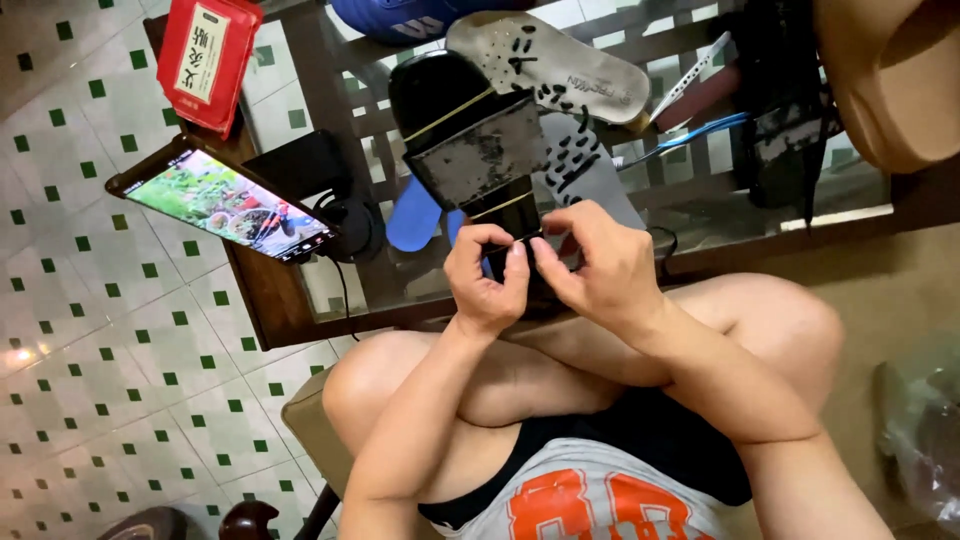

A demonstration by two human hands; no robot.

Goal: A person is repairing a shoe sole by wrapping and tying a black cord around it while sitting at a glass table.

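Tiles (110, 330), white with small green squares, fill the floor on my far left. A red packet (207, 58) sits at the far left corner of the glass-topped surface (330, 290), and just in front of it along the left edge a phone (228, 207) leans tilted, screen lit with a colourful picture. A black cable (343, 285) trails from beside it toward the near edge. A blue, rounded thing (412, 215) shows through the glass near there; I can't tell what it is.

Now my left hand (484, 280): its grip is narrow, thumb and forefinger pinched on the near end of a black shoe (462, 135), which I hold tilted up over the near edge of the surface, above my knees. A worn grey patch lies across the shoe, with thin yellow bands above and below it. My right hand (600, 265) is right alongside, fingers curled and pressing the same near end, so both grips are closed on the shoe, fingertips nearly touching.

Beyond the shoe, a pale insole (560, 65) with black markings lies slanted on the surface. Further right, a blue cord (695, 135) runs across toward the right edge.
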